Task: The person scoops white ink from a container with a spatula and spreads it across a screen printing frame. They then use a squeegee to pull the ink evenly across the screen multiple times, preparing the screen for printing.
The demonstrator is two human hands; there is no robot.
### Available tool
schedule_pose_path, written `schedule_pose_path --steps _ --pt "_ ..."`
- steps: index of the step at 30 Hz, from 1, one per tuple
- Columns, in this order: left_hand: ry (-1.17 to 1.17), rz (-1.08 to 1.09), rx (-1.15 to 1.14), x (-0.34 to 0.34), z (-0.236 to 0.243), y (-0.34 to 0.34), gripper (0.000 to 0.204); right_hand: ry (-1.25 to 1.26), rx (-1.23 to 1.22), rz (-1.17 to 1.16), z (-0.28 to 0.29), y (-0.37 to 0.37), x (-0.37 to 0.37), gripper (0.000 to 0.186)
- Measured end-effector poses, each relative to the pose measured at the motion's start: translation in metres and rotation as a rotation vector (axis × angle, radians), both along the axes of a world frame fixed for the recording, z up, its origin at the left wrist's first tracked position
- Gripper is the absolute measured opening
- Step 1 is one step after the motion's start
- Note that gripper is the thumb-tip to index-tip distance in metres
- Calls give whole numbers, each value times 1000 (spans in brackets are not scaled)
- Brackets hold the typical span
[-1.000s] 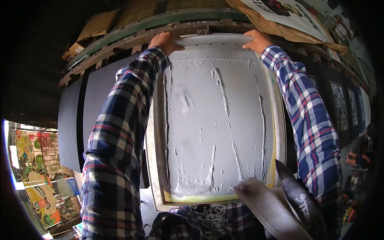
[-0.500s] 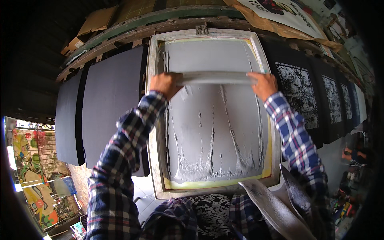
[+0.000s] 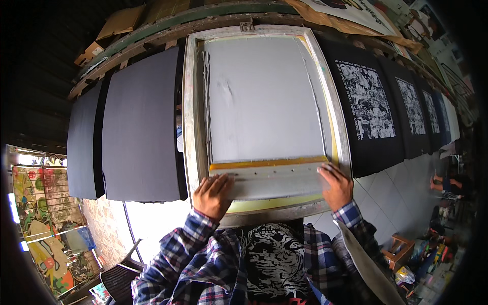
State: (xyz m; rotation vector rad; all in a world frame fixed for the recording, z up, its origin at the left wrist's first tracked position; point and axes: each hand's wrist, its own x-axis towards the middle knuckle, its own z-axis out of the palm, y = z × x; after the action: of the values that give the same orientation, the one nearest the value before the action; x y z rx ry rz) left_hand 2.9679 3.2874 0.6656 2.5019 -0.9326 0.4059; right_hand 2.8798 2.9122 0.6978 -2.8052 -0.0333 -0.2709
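My left hand (image 3: 213, 198) and my right hand (image 3: 336, 187) grip the two ends of a wide grey squeegee (image 3: 269, 180) with an amber blade, low on the screen. The white-rimmed screen frame (image 3: 193, 101) encloses a grey surface (image 3: 264, 96), smooth above the blade, with ridges of grey paste along both sides and a small mark at upper left. Yellowish edging shows at the right and bottom inside the frame. A metal clamp (image 3: 247, 26) sits at its top edge.
Dark fabric-covered boards (image 3: 140, 127) lie left of the screen; dark boards with white prints (image 3: 368, 101) lie right. Wooden rails, cardboard boxes (image 3: 122, 24) and a poster run behind. A chair (image 3: 122, 274) stands lower left, a stool (image 3: 396, 249) lower right. Another person's legs (image 3: 442, 185) show at far right.
Both my hands have drawn the squeegee from the top of the screen toward me, near its lower end. The streaky paste in the middle is now smoothed, and the screen appears higher in view.
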Motion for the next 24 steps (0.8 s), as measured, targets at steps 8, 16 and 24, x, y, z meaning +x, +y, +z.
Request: schedule_pose_path --steps 8,16,24 --pt "143 -1 -32 -64 19 15 37 102 59 45 6 7 -68 54" --pt "357 -54 208 -20 65 5 35 252 93 76 60 -5 -26 31" --pt "165 14 255 161 103 -36 37 145 91 -82 63 -61 167 44"
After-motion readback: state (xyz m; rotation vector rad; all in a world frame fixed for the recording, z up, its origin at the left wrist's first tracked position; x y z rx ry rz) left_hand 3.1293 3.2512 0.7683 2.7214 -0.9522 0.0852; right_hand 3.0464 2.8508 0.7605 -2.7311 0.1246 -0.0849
